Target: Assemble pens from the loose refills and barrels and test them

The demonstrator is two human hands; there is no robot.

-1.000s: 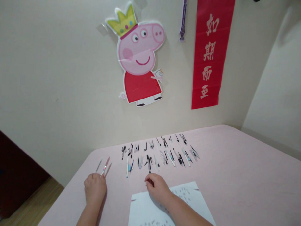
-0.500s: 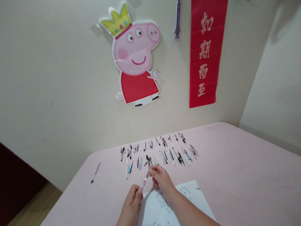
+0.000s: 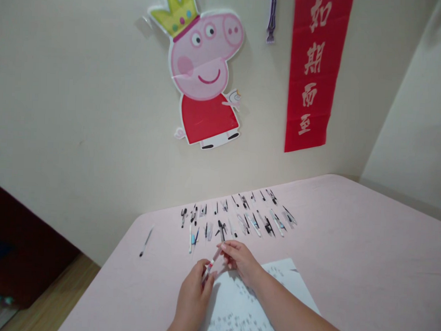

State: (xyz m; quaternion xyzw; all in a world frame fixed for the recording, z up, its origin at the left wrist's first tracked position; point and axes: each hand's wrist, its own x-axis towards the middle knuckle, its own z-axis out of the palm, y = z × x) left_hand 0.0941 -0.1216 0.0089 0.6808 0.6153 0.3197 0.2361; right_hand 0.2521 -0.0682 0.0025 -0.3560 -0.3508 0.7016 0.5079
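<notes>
Both of my hands meet over the near middle of the pink table (image 3: 348, 247). My left hand (image 3: 193, 292) pinches the lower end of a slim pen with a red band (image 3: 212, 262). The fingers of my right hand (image 3: 239, 259) close on the pen's upper end. Under my right forearm lies a white sheet of paper with writing (image 3: 244, 306). Just beyond my hands, several pens and pen parts (image 3: 240, 219) lie in rows.
A single dark pen refill (image 3: 146, 241) lies apart near the table's left edge. A cartoon pig cutout (image 3: 205, 78) and a red banner (image 3: 314, 72) hang on the wall behind. Wooden floor (image 3: 45, 304) shows past the left edge.
My left hand carried the red-banded pen from the table's left side to the middle, where my right hand took its upper end. The dark refill stayed on the left.
</notes>
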